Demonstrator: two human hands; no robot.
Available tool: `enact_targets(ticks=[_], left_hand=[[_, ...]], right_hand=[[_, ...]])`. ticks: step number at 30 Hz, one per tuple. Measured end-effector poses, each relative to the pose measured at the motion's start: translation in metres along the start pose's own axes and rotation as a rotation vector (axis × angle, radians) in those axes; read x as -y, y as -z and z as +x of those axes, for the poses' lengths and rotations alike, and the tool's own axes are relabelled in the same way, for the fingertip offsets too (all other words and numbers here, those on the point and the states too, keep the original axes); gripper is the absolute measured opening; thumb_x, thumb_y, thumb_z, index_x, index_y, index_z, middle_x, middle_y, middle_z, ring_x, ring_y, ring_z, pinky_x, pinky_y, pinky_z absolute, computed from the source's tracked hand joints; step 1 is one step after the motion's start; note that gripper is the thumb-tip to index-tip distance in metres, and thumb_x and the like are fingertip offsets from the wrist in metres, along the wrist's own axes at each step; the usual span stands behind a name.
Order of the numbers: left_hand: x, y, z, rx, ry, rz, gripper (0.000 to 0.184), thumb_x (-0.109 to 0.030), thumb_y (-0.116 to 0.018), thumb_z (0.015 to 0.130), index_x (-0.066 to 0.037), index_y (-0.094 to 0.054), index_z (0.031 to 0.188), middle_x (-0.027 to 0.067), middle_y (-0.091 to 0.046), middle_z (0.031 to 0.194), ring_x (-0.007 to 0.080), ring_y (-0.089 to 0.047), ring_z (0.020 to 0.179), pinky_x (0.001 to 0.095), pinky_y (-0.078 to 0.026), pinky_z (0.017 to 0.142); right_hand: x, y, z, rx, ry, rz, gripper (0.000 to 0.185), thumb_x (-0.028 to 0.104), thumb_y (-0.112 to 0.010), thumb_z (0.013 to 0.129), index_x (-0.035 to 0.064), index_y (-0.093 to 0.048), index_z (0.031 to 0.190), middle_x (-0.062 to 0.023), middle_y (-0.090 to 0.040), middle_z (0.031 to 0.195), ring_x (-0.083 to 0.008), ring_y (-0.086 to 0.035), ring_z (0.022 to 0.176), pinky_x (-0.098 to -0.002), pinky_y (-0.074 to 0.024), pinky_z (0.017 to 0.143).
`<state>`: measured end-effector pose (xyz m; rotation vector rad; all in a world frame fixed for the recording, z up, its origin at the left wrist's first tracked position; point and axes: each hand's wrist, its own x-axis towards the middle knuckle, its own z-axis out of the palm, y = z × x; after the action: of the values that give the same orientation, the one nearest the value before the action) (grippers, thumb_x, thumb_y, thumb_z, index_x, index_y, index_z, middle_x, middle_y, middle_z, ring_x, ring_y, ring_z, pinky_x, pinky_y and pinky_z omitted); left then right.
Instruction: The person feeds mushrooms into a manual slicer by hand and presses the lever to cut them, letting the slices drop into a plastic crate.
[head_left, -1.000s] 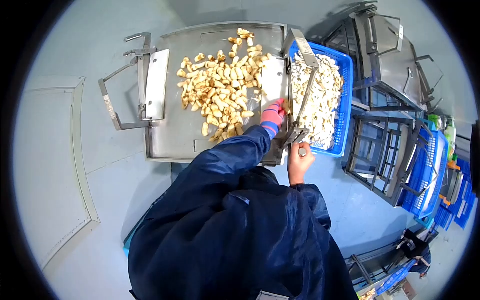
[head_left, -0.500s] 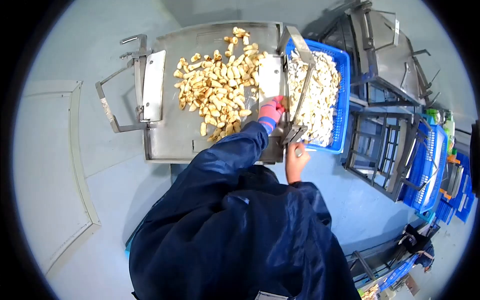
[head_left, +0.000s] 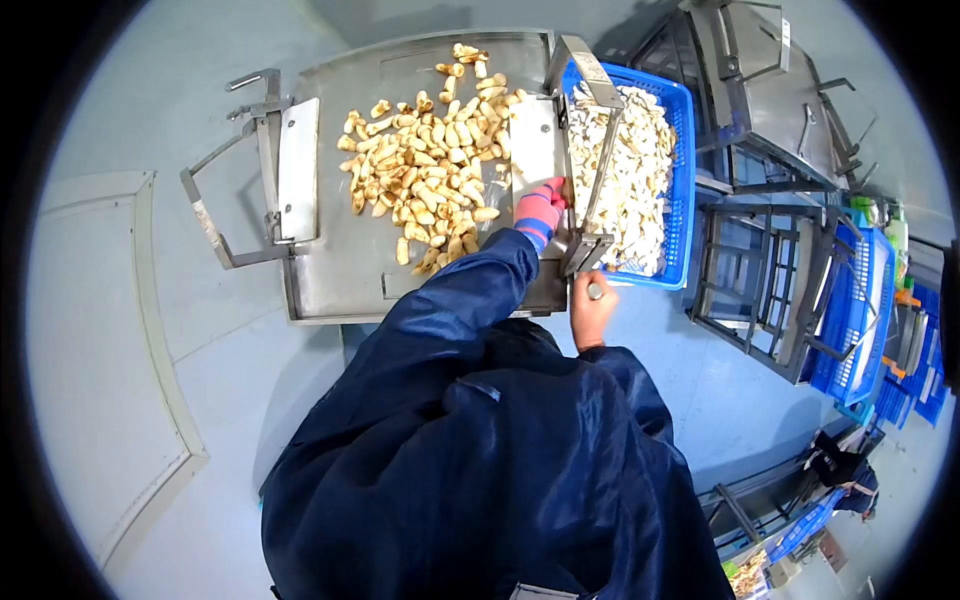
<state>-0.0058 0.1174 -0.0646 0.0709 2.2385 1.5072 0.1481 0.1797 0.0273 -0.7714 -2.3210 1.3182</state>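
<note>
Floor: pale blue floor [head_left: 735,420] is spreading around the whole setup, with steel racks [head_left: 707,285] standing off to the right and blue crates [head_left: 868,300] sitting beyond them.
Steel table: this metal table [head_left: 335,285] is taking up the upper middle, right in front of the person wearing the navy jacket [head_left: 500,450].
Mushroom pile: loads of pale, brown-patched chunks [head_left: 430,160], looking pretty mushroom-like, are lying heaped mid-table, with some straying toward the far edge.
Left hand: the left hand [head_left: 541,208], wearing a striped pink-and-blue glove [head_left: 534,227], is reaching over the near part of the white board [head_left: 532,140], fingertips pointing at the steel bar [head_left: 605,165]. Can't tell if it's pinching anything, tbh.
Right hand: the bare right hand [head_left: 592,318] is wrapping firmly around a handle [head_left: 596,291], metal end poking out, just past the near end of that bar.
Blue basket: the blue basket [head_left: 683,180] is sitting beside the table's right side, holding a ton of thin pale slices [head_left: 640,160].
Other end: a second white board [head_left: 298,170] is sitting along the table's left edge, a steel frame [head_left: 205,215] sticking out past it.
</note>
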Motion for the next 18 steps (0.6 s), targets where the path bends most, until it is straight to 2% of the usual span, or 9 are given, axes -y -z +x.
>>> enact_targets(ticks=[2, 5, 6, 7, 9, 10, 13, 17, 18], left_hand=[[-0.001, 0.001, -0.001, -0.021, -0.058, 0.018, 0.041, -0.002, -0.056, 0.080, -0.009, -0.051, 0.120, 0.0100, -0.065, 0.085, 0.0195, -0.061, 0.075, 0.0286, -0.047, 0.068], [-0.005, 0.005, -0.002, -0.001, -0.072, 0.002, 0.041, -0.002, -0.059, 0.078, -0.009, -0.053, 0.119, 0.0107, -0.065, 0.085, 0.0206, -0.061, 0.074, 0.0295, -0.047, 0.068], [-0.001, 0.002, 0.000, 0.000, -0.107, 0.012, 0.042, -0.002, -0.058, 0.078, -0.009, -0.053, 0.119, 0.0107, -0.065, 0.086, 0.0208, -0.061, 0.073, 0.0298, -0.047, 0.067], [0.002, 0.000, 0.003, -0.001, -0.146, 0.021, 0.042, -0.001, -0.058, 0.078, -0.008, -0.052, 0.119, 0.0107, -0.065, 0.087, 0.0210, -0.060, 0.073, 0.0301, -0.047, 0.067], [0.018, -0.007, 0.013, 0.030, -0.079, -0.021, 0.043, -0.002, -0.059, 0.077, -0.008, -0.051, 0.119, 0.0108, -0.064, 0.088, 0.0211, -0.060, 0.073, 0.0302, -0.047, 0.068], [0.018, -0.007, 0.015, 0.043, -0.045, -0.043, 0.044, -0.002, -0.059, 0.077, -0.007, -0.051, 0.120, 0.0108, -0.064, 0.088, 0.0211, -0.060, 0.073, 0.0302, -0.047, 0.068], [0.002, 0.005, 0.004, -0.112, -0.157, 0.115, 0.043, -0.003, -0.060, 0.076, -0.007, -0.052, 0.118, 0.0107, -0.062, 0.089, 0.0215, -0.059, 0.073, 0.0300, -0.047, 0.070], [-0.020, 0.001, -0.002, -0.204, -0.048, 0.133, 0.035, -0.011, -0.061, 0.077, -0.007, -0.057, 0.112, 0.0115, -0.064, 0.089, 0.0243, -0.060, 0.080, 0.0320, -0.047, 0.075], [-0.015, -0.009, 0.005, -0.152, -0.016, 0.018, 0.035, -0.013, -0.060, 0.078, -0.005, -0.056, 0.112, 0.0122, -0.064, 0.089, 0.0255, -0.061, 0.083, 0.0326, -0.047, 0.076]], right_hand=[[-0.028, -0.007, -0.009, 0.027, -0.069, 0.052, 0.020, 0.010, -0.061, 0.076, 0.0001, -0.051, 0.062, -0.0140, -0.044, 0.048, -0.0171, -0.040, 0.041, -0.0343, -0.0372, 0.044], [0.027, 0.009, 0.007, -0.012, -0.028, -0.003, 0.020, 0.010, -0.061, 0.076, 0.0001, -0.051, 0.062, -0.0140, -0.044, 0.048, -0.0173, -0.040, 0.042, -0.0347, -0.0371, 0.044], [0.040, 0.012, 0.013, 0.037, -0.152, 0.050, 0.020, 0.010, -0.061, 0.076, 0.0002, -0.052, 0.062, -0.0141, -0.044, 0.048, -0.0178, -0.041, 0.041, -0.0346, -0.0367, 0.044], [0.036, 0.012, 0.012, 0.025, -0.092, 0.019, 0.020, 0.010, -0.061, 0.076, 0.0001, -0.052, 0.062, -0.0145, -0.045, 0.048, -0.0179, -0.041, 0.041, -0.0346, -0.0367, 0.044], [0.018, 0.007, 0.006, 0.000, 0.033, -0.041, 0.020, 0.010, -0.060, 0.076, -0.0002, -0.052, 0.062, -0.0151, -0.045, 0.048, -0.0181, -0.042, 0.041, -0.0345, -0.0366, 0.044], [0.003, 0.001, -0.001, -0.011, 0.023, -0.002, 0.020, 0.010, -0.060, 0.077, -0.0005, -0.052, 0.062, -0.0164, -0.047, 0.050, -0.0207, -0.043, 0.042, -0.0350, -0.0375, 0.045], [-0.027, -0.006, -0.008, 0.045, -0.013, -0.006, 0.019, 0.011, -0.060, 0.076, -0.0005, -0.052, 0.063, -0.0163, -0.049, 0.051, -0.0204, -0.045, 0.043, -0.0346, -0.0388, 0.046], [-0.021, -0.006, -0.009, 0.032, -0.045, 0.023, 0.019, 0.011, -0.060, 0.076, -0.0001, -0.052, 0.063, -0.0162, -0.049, 0.051, -0.0204, -0.045, 0.043, -0.0343, -0.0388, 0.046], [-0.016, -0.004, -0.008, 0.026, -0.051, 0.030, 0.019, 0.011, -0.060, 0.076, 0.0002, -0.052, 0.063, -0.0161, -0.050, 0.051, -0.0209, -0.045, 0.043, -0.0341, -0.0389, 0.046]])
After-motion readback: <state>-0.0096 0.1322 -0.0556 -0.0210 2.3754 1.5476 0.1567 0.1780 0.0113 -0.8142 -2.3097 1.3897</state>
